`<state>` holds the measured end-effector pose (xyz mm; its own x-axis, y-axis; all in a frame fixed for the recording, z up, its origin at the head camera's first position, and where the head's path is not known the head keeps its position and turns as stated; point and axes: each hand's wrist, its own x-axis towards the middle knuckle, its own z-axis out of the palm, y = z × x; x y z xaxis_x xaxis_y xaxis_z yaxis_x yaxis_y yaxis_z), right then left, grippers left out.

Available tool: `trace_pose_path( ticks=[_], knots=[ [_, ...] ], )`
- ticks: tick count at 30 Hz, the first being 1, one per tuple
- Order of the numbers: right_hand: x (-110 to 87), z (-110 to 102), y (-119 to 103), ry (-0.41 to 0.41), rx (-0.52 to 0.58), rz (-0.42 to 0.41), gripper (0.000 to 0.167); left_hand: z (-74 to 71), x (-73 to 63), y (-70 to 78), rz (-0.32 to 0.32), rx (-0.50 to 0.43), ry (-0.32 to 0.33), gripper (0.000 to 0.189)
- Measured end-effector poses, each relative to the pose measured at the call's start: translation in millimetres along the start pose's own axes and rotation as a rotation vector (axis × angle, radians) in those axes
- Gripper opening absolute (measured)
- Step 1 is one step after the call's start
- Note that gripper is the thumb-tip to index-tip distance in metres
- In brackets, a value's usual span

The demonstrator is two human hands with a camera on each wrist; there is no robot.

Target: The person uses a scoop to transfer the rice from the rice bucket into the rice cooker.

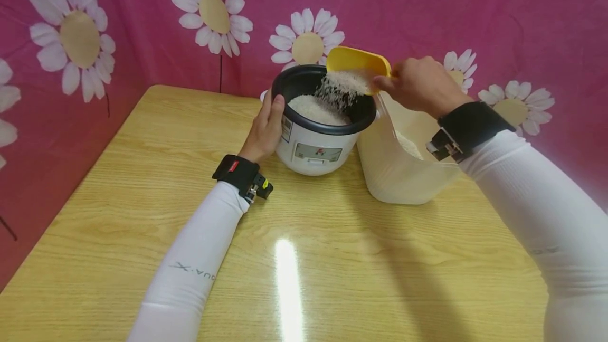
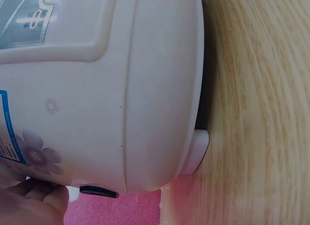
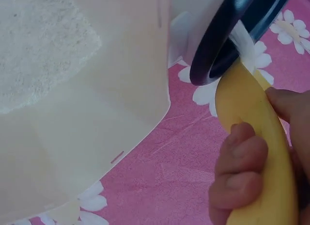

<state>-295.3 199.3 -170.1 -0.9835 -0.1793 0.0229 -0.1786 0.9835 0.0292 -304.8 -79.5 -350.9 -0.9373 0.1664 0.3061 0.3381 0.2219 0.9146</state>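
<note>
A white rice cooker (image 1: 296, 152) with a wide black rim stands on the table, with rice (image 1: 311, 108) heaped inside. My left hand (image 1: 267, 126) grips the cooker's left side, thumb close below the rim; the left wrist view shows curled fingers (image 2: 36, 191) at the cooker's wall. In my right hand (image 1: 423, 86) is the handle of a yellow scoop (image 1: 356, 56), tilted over the right part of the opening. Rice pours from it into the cooker. Fingers (image 3: 242, 162) wrap the scoop's handle in the right wrist view.
A translucent white bin (image 1: 394, 178) holding rice (image 3: 38, 55) stands right of the cooker, partly beneath my right hand. The wooden table (image 1: 199, 226) meets a pink flowered cloth (image 1: 404, 4) at the back and left.
</note>
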Motion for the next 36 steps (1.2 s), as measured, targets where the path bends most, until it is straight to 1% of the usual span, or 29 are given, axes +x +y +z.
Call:
trace_pose_path(
  ticks=[6, 9, 11, 18, 27, 32, 36],
  knots=[
    [-2.3, 3.3, 0.1, 0.086, -0.004, -0.006, 0.051, 0.7, 0.5, -1.2, 0.011, -0.004, 0.002, 0.064],
    [-3.8, 4.2, 0.1, 0.131, -0.001, -0.016, 0.049, 0.2, -0.1, -0.9, 0.006, -0.002, 0.007, 0.064],
    [-5.2, 4.0, 0.1, 0.147, 0.0, -0.017, 0.049, 0.0, -0.5, -0.2, 0.004, 0.001, 0.007, 0.064],
    [-7.8, 1.2, 2.0, 0.149, -0.003, 0.02, 0.053, 0.2, -0.5, 1.0, -0.001, 0.008, 0.005, 0.063],
    [-9.9, -3.6, 10.3, 0.189, -0.013, 0.022, 0.057, 0.2, -0.7, 0.2, 0.012, 0.02, 0.026, 0.067],
    [-13.0, -5.3, 22.1, 0.16, -0.003, 0.051, 0.059, 0.4, -1.0, 0.0, 0.014, 0.015, 0.021, 0.067],
    [-17.5, -7.7, 35.6, 0.129, 0.004, 0.085, 0.064, 0.8, -0.4, -0.4, 0.017, 0.007, 0.019, 0.065]
  ],
)
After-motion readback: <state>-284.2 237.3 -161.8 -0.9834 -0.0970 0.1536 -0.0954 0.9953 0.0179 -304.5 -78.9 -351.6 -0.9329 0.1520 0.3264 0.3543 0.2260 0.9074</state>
